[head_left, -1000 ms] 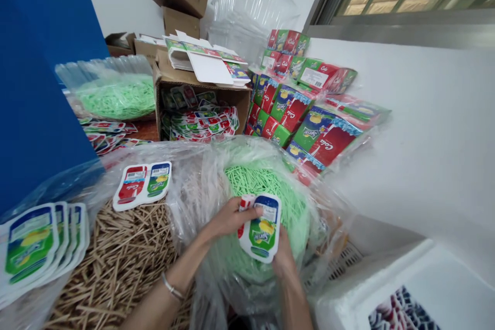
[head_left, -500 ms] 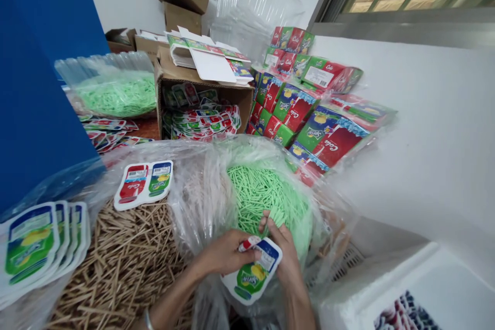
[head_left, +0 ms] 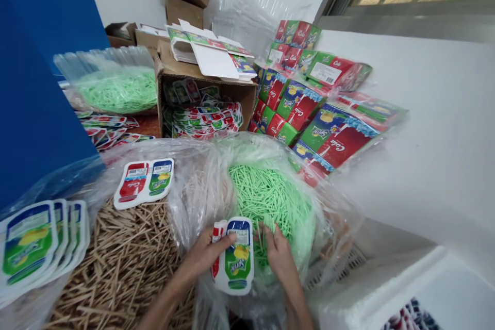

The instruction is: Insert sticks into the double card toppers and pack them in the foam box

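Observation:
My left hand (head_left: 207, 251) is closed round a printed card packet (head_left: 238, 260) with a green and blue Sprite panel facing up and a red edge under my thumb. Just to its right, my right hand (head_left: 279, 252) is closed, its fingertips pinching a few light green sticks (head_left: 269, 224). Both hands are over the near side of a clear plastic bag full of green sticks (head_left: 261, 191). Brown sticks (head_left: 124, 263) fill the bag to the left. Lying on them is a Cola and Sprite packet (head_left: 144, 181), with several overlapping Sprite packets (head_left: 42, 247) at the far left.
Behind the bags, an open cardboard box (head_left: 247, 100) holds many packets, with flat printed cartons (head_left: 212, 56) on top. Wrapped Cola and Sprite boxes (head_left: 297, 108) are stacked at right. A blue panel (head_left: 34, 77) stands at left, a white foam box (head_left: 402, 283) at lower right.
The packet in my left hand has shifted left and turned more upright. My right hand has come away from its edge and sits slightly lower, with green sticks at its fingertips.

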A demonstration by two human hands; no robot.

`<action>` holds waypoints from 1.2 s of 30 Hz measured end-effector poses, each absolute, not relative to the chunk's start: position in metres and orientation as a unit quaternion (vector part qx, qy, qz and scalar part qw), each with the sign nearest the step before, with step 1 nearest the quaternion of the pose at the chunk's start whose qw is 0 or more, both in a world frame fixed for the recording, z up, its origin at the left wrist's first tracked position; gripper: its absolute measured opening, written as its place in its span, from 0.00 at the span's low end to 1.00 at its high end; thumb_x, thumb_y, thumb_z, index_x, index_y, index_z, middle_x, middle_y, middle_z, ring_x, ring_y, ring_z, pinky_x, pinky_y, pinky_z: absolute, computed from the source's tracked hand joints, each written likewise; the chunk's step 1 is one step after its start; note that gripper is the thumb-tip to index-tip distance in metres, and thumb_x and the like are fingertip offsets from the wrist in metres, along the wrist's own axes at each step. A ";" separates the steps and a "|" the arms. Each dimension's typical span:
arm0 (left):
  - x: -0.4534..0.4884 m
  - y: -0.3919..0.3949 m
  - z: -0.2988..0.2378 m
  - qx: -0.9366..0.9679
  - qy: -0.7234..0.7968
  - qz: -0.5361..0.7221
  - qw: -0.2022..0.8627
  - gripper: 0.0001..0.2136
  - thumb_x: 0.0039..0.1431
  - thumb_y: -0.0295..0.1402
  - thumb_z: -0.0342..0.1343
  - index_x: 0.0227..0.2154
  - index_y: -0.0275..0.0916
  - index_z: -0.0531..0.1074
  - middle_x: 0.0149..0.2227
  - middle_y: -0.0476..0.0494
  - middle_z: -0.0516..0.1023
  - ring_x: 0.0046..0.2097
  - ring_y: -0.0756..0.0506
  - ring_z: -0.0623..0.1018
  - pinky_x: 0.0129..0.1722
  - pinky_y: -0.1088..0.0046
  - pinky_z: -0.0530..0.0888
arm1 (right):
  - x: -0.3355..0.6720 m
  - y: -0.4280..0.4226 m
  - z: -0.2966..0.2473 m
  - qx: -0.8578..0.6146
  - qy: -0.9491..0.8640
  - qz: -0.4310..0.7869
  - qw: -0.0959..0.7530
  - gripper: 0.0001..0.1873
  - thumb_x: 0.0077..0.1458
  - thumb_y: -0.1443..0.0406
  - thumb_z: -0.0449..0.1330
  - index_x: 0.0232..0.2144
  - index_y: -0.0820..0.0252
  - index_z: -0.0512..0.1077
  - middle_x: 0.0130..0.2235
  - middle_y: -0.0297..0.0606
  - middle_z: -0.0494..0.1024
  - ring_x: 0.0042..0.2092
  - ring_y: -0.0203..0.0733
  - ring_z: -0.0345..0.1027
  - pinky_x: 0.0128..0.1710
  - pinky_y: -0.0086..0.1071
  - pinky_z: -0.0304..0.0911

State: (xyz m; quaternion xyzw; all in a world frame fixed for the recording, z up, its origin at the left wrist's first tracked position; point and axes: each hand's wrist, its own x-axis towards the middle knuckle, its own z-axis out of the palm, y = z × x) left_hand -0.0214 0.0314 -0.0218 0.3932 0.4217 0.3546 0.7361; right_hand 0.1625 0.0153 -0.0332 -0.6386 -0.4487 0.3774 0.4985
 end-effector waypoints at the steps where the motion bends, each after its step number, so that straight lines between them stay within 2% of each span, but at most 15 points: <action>1: -0.021 0.031 -0.022 0.381 0.423 0.362 0.738 0.19 0.43 0.46 0.64 0.28 0.33 0.75 0.25 0.43 0.82 0.30 0.41 0.80 0.32 0.69 0.75 | 0.163 0.015 -0.033 -0.640 -0.446 0.374 0.502 0.19 0.45 0.48 0.59 0.29 0.57 0.71 0.26 0.38 0.80 0.30 0.48 0.73 0.35 0.38 0.65; 6: -0.020 0.028 -0.023 0.359 0.433 0.364 0.742 0.19 0.42 0.46 0.65 0.27 0.33 0.76 0.25 0.42 0.82 0.30 0.41 0.81 0.33 0.67 0.76 | 0.165 0.016 -0.028 -0.641 -0.415 0.350 0.543 0.19 0.48 0.48 0.57 0.30 0.56 0.69 0.27 0.38 0.78 0.32 0.47 0.72 0.39 0.39 0.65; 9: -0.023 0.025 -0.022 0.358 0.442 0.352 0.743 0.18 0.41 0.46 0.65 0.27 0.33 0.77 0.26 0.42 0.83 0.29 0.41 0.81 0.32 0.68 0.76 | 0.164 0.016 -0.020 -0.604 -0.373 0.380 0.593 0.17 0.49 0.50 0.57 0.32 0.56 0.68 0.26 0.34 0.74 0.29 0.43 0.69 0.35 0.37 0.65; 12: -0.025 0.020 -0.022 0.358 0.447 0.348 0.742 0.18 0.40 0.45 0.66 0.26 0.33 0.77 0.26 0.42 0.83 0.30 0.41 0.81 0.32 0.68 0.76 | 0.159 0.016 -0.013 -0.541 -0.316 0.448 0.638 0.15 0.46 0.53 0.61 0.30 0.57 0.69 0.24 0.30 0.70 0.27 0.39 0.65 0.29 0.32 0.63; 17: -0.024 0.017 -0.022 0.363 0.446 0.337 0.745 0.19 0.39 0.45 0.67 0.26 0.32 0.77 0.25 0.42 0.82 0.29 0.42 0.80 0.32 0.68 0.75 | 0.152 0.015 -0.009 -0.510 -0.291 0.487 0.646 0.15 0.42 0.54 0.65 0.29 0.58 0.70 0.23 0.29 0.68 0.25 0.37 0.63 0.28 0.31 0.62; 20: -0.021 0.020 -0.020 0.392 0.451 0.305 0.741 0.19 0.38 0.46 0.66 0.26 0.32 0.77 0.25 0.42 0.82 0.28 0.43 0.79 0.30 0.70 0.73 | 0.153 0.013 -0.009 -0.502 -0.297 0.482 0.654 0.15 0.43 0.54 0.65 0.29 0.58 0.71 0.23 0.29 0.69 0.26 0.37 0.63 0.29 0.31 0.62; 25: -0.013 0.025 -0.015 0.419 0.494 0.272 0.711 0.16 0.35 0.44 0.67 0.19 0.33 0.76 0.19 0.48 0.78 0.21 0.48 0.74 0.23 0.75 0.68 | 0.159 0.006 -0.004 -0.545 -0.374 0.428 0.616 0.15 0.50 0.52 0.60 0.33 0.57 0.70 0.25 0.32 0.72 0.27 0.40 0.66 0.29 0.33 0.62; 28: -0.006 0.026 -0.013 0.420 0.507 0.281 0.699 0.15 0.33 0.42 0.67 0.15 0.35 0.73 0.13 0.52 0.72 0.17 0.51 0.68 0.18 0.77 0.63 | 0.163 0.004 0.002 -0.589 -0.417 0.377 0.580 0.18 0.51 0.50 0.58 0.33 0.58 0.71 0.25 0.32 0.74 0.27 0.41 0.66 0.33 0.35 0.64; 32: 0.001 0.024 -0.015 0.423 0.498 0.301 0.695 0.13 0.32 0.40 0.66 0.18 0.36 0.72 0.16 0.54 0.72 0.20 0.51 0.68 0.22 0.76 0.65 | 0.168 0.005 0.005 -0.607 -0.448 0.362 0.547 0.20 0.50 0.48 0.58 0.33 0.59 0.72 0.27 0.36 0.78 0.29 0.43 0.70 0.37 0.36 0.66; 36: 0.000 0.021 -0.022 0.433 0.492 0.303 0.692 0.12 0.34 0.39 0.64 0.19 0.36 0.70 0.17 0.54 0.70 0.20 0.51 0.66 0.24 0.74 0.66 | 0.173 0.006 -0.003 -0.629 -0.472 0.362 0.501 0.24 0.49 0.47 0.56 0.34 0.62 0.72 0.28 0.41 0.80 0.28 0.46 0.73 0.32 0.37 0.68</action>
